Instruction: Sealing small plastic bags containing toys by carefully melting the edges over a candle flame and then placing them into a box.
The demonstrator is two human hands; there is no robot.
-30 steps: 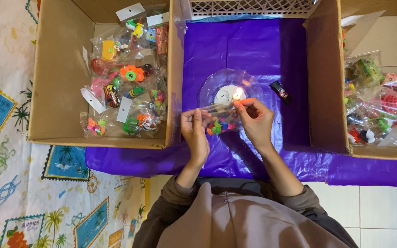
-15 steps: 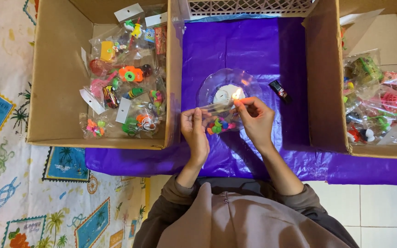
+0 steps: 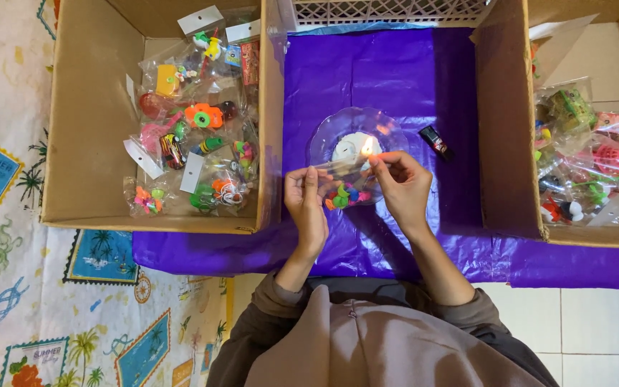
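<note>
Small clear plastic bag: transparent, filled with bright beads in red, green, blue and orange; its top edge is held stretched between both hands over the middle of the purple sheet. Left hand and right hand are each pinched shut on one end. The bag's edge is held at a lit candle in a clear dish.

Probably a home floor, white tiles, patterned mat, cardboard boxes of bagged toys (packing work)
</note>
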